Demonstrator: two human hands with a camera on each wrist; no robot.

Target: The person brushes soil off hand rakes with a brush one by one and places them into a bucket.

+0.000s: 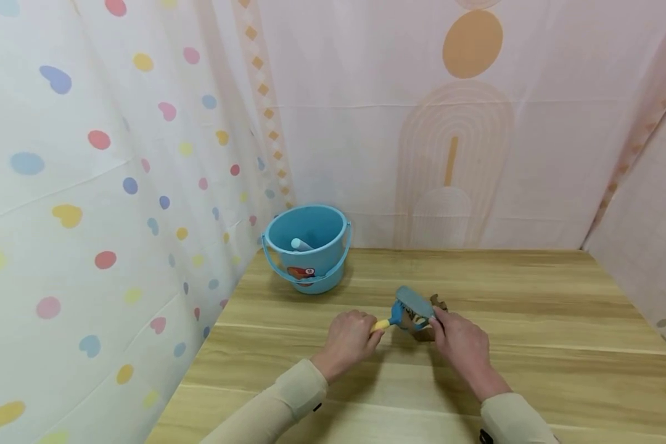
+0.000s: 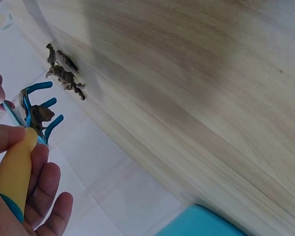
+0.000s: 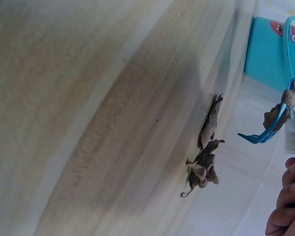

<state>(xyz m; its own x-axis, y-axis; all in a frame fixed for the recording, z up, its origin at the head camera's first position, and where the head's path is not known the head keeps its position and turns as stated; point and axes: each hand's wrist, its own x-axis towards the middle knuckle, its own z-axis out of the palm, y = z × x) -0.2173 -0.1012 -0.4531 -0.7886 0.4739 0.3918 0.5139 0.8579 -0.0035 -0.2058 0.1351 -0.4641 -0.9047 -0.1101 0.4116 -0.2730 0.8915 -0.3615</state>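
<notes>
My left hand [image 1: 348,339] grips the yellow handle [image 2: 15,167] of a small hand rake with blue tines [image 2: 50,103]. Brown dried leaves [image 2: 43,113] are caught among the tines. In my right hand [image 1: 466,345] is a brush [image 1: 415,302] with a grey-blue back. Its white bristles [image 3: 291,135] show in the right wrist view, close against the back of the rake and the caught leaf. Below both tools, more curled dried leaves [image 3: 202,167] lie on the wooden table. The rake head is partly hidden by the brush in the head view.
A blue bucket [image 1: 333,256] with its handle hanging down stands at the table's back left. A pale blue rod-like end [image 1: 301,245] shows inside it. Patterned curtains [image 1: 344,135] hang behind the table [image 1: 533,308] and along its sides.
</notes>
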